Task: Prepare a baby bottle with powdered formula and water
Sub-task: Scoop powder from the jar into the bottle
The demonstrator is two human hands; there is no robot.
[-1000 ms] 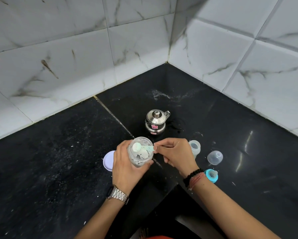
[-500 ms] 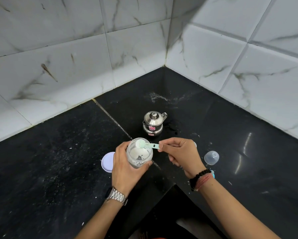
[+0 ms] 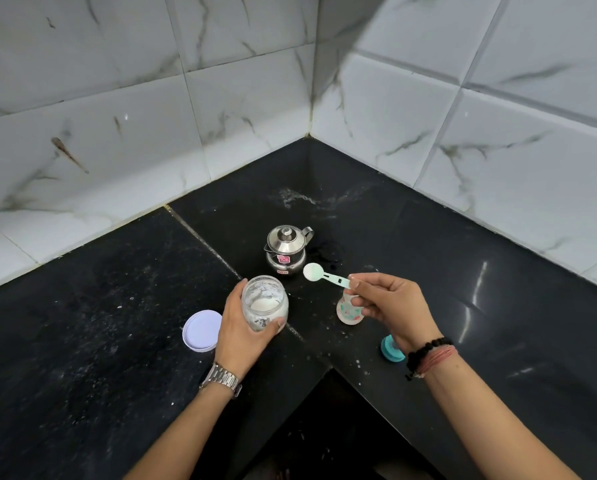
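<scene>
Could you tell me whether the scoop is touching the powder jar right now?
Apart. The head view shows the scoop, pinched by the right hand, lifted clear to the right of the jar, with dark counter visible between them.

Illumination is moderate and even. Glare streaks mark the polished black bench at right. A broad shadow covers the far corner of the tiled wall. Wide-angle distortion bends tile lines near the edges. Focus is sharp throughout.

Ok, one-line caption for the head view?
Left hand grips clear powder jar; right hand lifts pale green plastic scoop toward small patterned baby bottle.
</scene>
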